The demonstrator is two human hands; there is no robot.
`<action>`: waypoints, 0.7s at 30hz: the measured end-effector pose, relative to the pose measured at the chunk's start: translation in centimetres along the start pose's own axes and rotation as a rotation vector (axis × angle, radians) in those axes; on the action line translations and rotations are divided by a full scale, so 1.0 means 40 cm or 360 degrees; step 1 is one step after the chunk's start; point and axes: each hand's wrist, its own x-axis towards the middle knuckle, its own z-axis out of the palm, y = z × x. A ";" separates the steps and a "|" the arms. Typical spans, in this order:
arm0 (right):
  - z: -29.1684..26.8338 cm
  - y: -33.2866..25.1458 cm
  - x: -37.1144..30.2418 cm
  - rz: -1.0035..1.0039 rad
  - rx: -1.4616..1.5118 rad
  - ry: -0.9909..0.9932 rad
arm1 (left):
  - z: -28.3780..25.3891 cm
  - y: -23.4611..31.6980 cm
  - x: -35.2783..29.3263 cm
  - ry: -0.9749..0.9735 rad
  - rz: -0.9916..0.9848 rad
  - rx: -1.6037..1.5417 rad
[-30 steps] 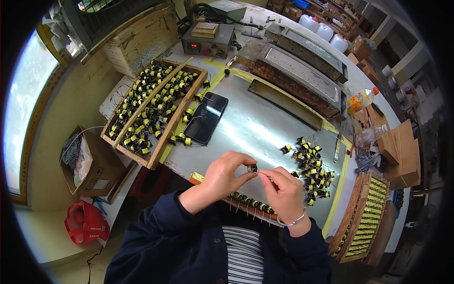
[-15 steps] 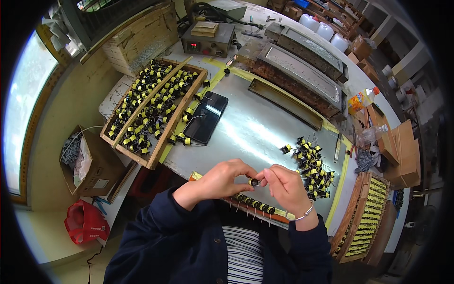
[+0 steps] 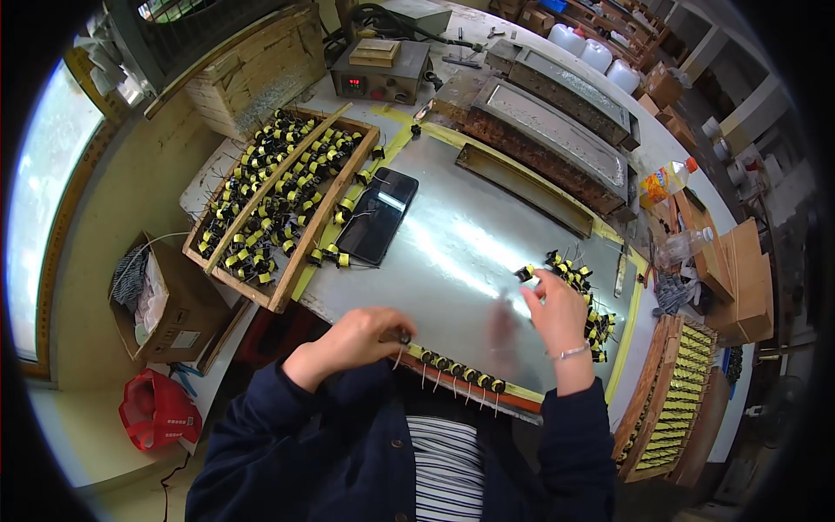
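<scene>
My left hand (image 3: 352, 344) pinches a small black-and-yellow wire coil (image 3: 404, 337) at the left end of a row of coils (image 3: 457, 370). That row lies along a strip at the table's front edge, with wire leads hanging toward me. My right hand (image 3: 561, 317) is stretched over the metal sheet (image 3: 452, 261), thumb and forefinger apart. Its forefinger tip is at a single coil (image 3: 524, 273) beside a loose heap of coils (image 3: 600, 331); whether it touches is hard to make out. The hand hides part of the heap.
A wooden tray (image 3: 291, 291) of many coils stands at the left, beside a black phone (image 3: 379, 216). Metal troughs (image 3: 548, 139) and a control box with a red display (image 3: 383, 74) sit at the back. A wooden rack (image 3: 670, 400) of coils stands at the right.
My hands have parted. The left went left and down to the row's end with the coil. My right hand let go and moved up and right to the heap.
</scene>
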 end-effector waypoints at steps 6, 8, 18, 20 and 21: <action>0.062 0.046 0.043 0.0237 -0.0509 -0.0249 | 0.031 0.023 -0.015 -0.0141 0.0200 0.0220; 0.058 0.027 0.036 0.0184 -0.0421 -0.0264 | 0.013 0.021 -0.013 -0.0189 0.0199 0.0200; -0.048 -0.174 -0.063 -0.0487 0.0480 -0.0097 | 0.020 0.113 0.079 0.0690 0.0422 0.0199; -0.060 -0.198 -0.076 -0.0542 0.0562 0.0003 | 0.031 0.110 0.082 0.0609 0.0381 0.0203; -0.065 -0.205 -0.081 -0.0595 0.0644 0.0105 | 0.034 0.109 0.082 0.0527 0.0340 0.0207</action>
